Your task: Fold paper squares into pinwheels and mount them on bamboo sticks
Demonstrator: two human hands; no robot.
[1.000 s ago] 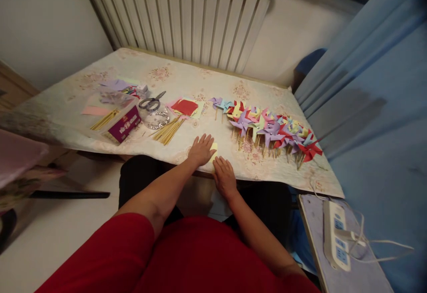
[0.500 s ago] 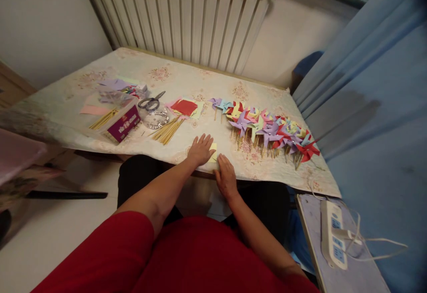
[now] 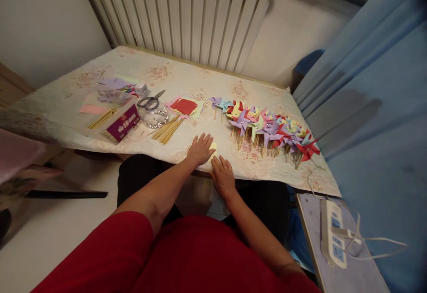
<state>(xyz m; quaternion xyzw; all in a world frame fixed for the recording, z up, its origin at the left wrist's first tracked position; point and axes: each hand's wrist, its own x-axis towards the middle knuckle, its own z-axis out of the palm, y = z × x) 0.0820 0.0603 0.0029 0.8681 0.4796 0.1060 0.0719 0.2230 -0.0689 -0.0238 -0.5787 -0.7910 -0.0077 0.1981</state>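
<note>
Near the front edge of the table, my left hand [image 3: 200,150] lies flat with fingers spread, partly over a small piece of yellow paper [image 3: 213,147]. My right hand [image 3: 223,174] rests at the paper's lower edge, its fingers stretched out and laid down. Much of the paper is hidden under the hands. Beyond my left hand is a bundle of thin sticks [image 3: 167,130], and behind it a stack of coloured paper squares with a red one [image 3: 184,106] on top. To the right, many paper pinwheels [image 3: 268,130] on sticks lie in a row.
Left of the sticks stand a round clear dish of small shiny pieces [image 3: 155,118], scissors [image 3: 151,102] and a plastic box with a purple label [image 3: 122,124]. A power strip [image 3: 333,233] lies on a side surface at lower right. A radiator [image 3: 187,17] lines the wall behind.
My right hand has shifted slightly left and down along the paper's near edge. My left hand stays flat in the same place.
</note>
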